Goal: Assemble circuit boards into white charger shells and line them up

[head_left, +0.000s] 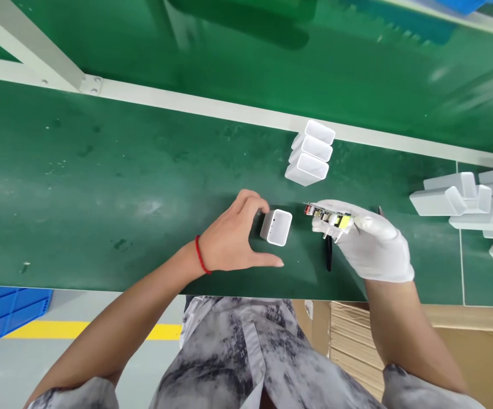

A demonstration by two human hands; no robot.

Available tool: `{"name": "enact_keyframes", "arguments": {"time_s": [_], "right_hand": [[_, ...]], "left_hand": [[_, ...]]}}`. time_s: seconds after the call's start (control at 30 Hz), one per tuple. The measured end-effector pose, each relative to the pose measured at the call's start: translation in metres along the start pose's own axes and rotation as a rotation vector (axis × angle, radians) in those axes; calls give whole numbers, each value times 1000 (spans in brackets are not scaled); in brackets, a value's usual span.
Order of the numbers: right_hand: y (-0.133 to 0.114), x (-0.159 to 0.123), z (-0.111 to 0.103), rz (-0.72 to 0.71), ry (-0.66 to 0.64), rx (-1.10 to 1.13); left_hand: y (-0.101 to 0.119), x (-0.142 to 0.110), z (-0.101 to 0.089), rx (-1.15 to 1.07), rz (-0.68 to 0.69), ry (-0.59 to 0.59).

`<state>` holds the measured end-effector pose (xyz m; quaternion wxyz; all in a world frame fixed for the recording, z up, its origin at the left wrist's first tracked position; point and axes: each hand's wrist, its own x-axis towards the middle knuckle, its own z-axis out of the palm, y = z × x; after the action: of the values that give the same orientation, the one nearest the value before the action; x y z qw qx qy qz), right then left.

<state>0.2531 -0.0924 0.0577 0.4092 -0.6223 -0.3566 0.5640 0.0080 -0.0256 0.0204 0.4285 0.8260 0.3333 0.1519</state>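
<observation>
Between hands (232, 238), hollow white box (276, 228)

Glossy, smooth green tabletop (101, 193)

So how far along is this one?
Looks early: three white housings are set out, but no filled one shows. In hand: the gloved right hand holds a circuit board; the left hand curves open beside another open-topped housing. Apparently left: the board is outside any housing, and more housings lie at the right.
</observation>
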Motion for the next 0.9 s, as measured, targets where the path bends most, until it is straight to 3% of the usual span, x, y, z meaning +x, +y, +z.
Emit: {"name": "enact_keyframes", "arguments": {"time_s": [0.1,0.17,0.3,0.37,0.47,0.7,0.9], "right_hand": [[2,-11,-3,-144,94,-156],[0,-21,-4,-298,148,-439],[-14,-29,5,-670,103,-1069],[-23,-26,12,-756,59,-1252],[-33,-18,22,-785,-15,-1404],[-41,-7,29,-792,-141,-1523],[-42,-8,34,-742,-97,-1592]], "left_hand": [[-2,11,-12,-79,94,-225],[-5,19,-11,-59,108,-286],[-10,27,5,-11,87,-205],[-13,26,12,-5,104,-144],[-17,25,17,4,153,-88],[-23,25,22,25,230,6],[-24,25,24,9,278,44]]}}
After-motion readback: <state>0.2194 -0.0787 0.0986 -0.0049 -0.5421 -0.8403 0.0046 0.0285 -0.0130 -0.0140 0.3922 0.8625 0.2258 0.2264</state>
